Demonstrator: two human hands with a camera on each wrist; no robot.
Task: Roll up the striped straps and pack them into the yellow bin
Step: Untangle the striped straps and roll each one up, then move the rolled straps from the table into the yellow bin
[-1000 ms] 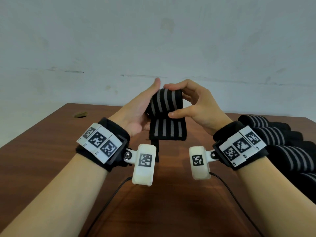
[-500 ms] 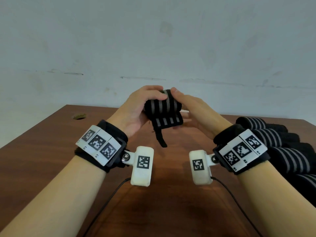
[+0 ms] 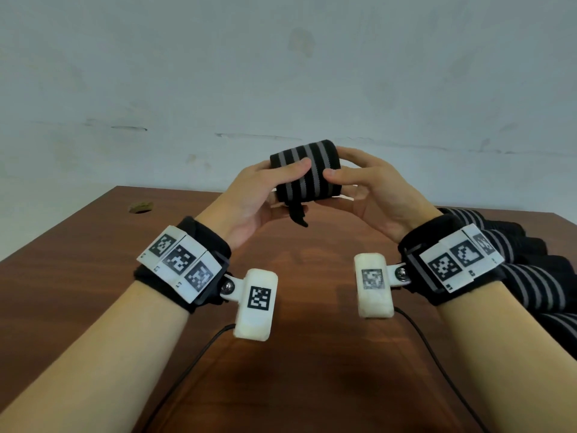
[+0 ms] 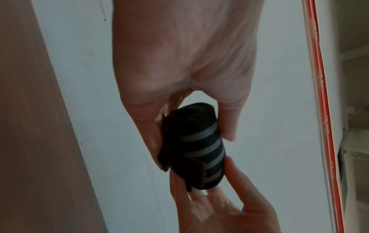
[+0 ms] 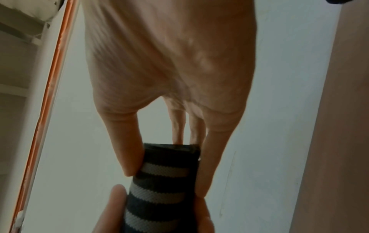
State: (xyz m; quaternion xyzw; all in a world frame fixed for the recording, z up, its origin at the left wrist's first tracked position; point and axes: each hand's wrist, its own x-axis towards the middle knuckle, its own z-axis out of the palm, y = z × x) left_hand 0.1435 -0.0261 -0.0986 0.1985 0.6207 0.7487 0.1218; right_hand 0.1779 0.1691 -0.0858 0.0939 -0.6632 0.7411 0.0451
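Pale, scuffed wall is filling the background behind a brown wooden table [image 3: 93, 276], above which both hands are holding one striped strap [image 3: 307, 176] in the air, clear of the surface. It is sitting as a near-complete roll, black with grey stripes, with a short dark tail [image 3: 298, 215] hanging loose beneath it. The left hand [image 3: 253, 201] is gripping the roll's left end, thumb lying across the stripes and fingers curled underneath; the right hand [image 3: 371, 192] is pinching the right end between thumb and fingers. Further straps [image 3: 530, 273], already rolled or bunched, are lying on the table at the right edge, behind the right wrist. No yellow bin is showing in any view. Judged from the woven surface, the strap is appearing light, soft and springy, likely to unwind if pressure is eased; holding is best kept across the roll's width, with one thumb pinning the outer lap while the tail is being secured
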